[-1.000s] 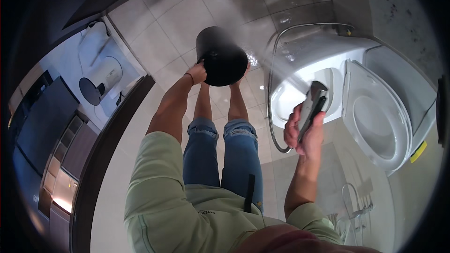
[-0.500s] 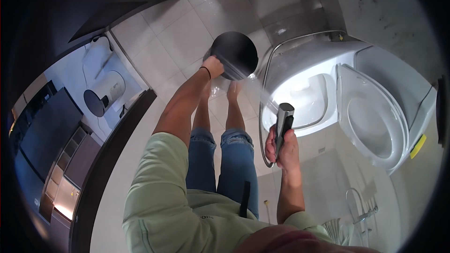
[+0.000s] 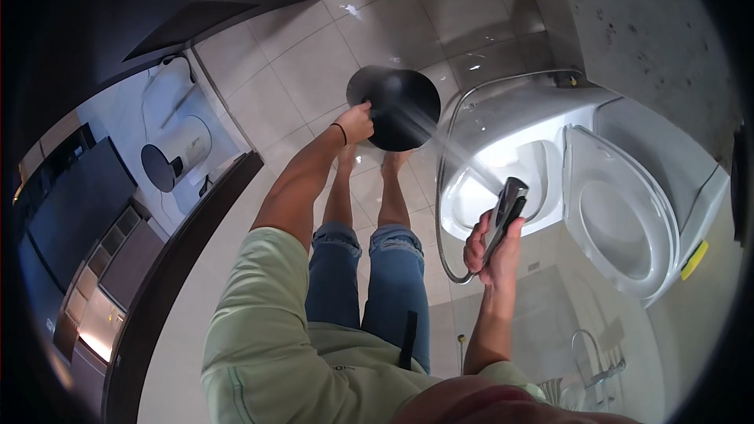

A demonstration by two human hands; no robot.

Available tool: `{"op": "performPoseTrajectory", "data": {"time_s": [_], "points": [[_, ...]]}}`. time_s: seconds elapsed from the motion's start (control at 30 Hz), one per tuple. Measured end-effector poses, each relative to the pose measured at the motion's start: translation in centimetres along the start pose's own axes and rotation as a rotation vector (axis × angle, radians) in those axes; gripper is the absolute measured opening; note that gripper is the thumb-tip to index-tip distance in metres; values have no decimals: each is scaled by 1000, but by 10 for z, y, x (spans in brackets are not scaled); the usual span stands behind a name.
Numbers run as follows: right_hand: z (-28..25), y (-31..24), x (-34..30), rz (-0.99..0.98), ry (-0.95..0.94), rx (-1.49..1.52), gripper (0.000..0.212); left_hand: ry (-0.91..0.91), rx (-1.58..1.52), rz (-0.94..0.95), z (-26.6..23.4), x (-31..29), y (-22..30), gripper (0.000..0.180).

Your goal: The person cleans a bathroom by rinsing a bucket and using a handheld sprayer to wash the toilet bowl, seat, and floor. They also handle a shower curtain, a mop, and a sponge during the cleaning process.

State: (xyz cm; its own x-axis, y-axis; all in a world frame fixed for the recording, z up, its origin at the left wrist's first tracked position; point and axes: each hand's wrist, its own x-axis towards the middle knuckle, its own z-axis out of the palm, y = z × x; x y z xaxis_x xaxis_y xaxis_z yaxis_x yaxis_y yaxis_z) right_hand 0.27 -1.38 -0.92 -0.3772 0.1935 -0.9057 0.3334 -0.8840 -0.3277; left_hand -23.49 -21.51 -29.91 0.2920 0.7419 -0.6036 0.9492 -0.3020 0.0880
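Note:
My left hand point(image 3: 357, 123) is closed on the rim of a round black bin point(image 3: 412, 94), held tilted in front of my feet. In my right hand point(image 3: 496, 255) is a silver and black handheld bidet sprayer point(image 3: 510, 202), its head angled toward the bin. A white jet of water runs from the sprayer across to the dark inside of the bin. From the sprayer's lower end a metal hose point(image 3: 441, 188) loops up along the toilet to the wall. The bin's bottom is too dark to make out.
A white toilet point(image 3: 458, 224) stands at the right, its seat and lid point(image 3: 620, 216) raised. Wet tiles point(image 3: 377, 23) shine on the floor. At the left is a dark door frame point(image 3: 188, 267), with a white cylindrical appliance point(image 3: 184, 149) beyond it. A yellow object point(image 3: 694, 261) sits beside the toilet.
The sprayer in my right hand has moved right and tilted more to the right. The bin has come slightly nearer and turned, showing more of its side. The water jet looks denser.

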Motion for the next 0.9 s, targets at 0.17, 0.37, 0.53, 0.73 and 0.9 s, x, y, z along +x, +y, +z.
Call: {"op": "performPoseTrajectory", "data": {"time_s": [0.17,0.37,0.53,0.73,0.9], "points": [[3,10,-9,18,-83,-109,73,4,-142,-117,-18,-4,-7,18],[-2,21,-27,-67,-93,-75,74,273,-639,-459,4,16,-23,20],[0,36,-29,-122,-9,-24,74,438,-1018,-768,-13,31,-24,30],[-2,62,-30,-278,56,16,75,918,-1581,-1452,34,38,-21,26],[-14,94,-39,-390,90,96,77,1431,-2581,-1526,49,17,10,39]]}}
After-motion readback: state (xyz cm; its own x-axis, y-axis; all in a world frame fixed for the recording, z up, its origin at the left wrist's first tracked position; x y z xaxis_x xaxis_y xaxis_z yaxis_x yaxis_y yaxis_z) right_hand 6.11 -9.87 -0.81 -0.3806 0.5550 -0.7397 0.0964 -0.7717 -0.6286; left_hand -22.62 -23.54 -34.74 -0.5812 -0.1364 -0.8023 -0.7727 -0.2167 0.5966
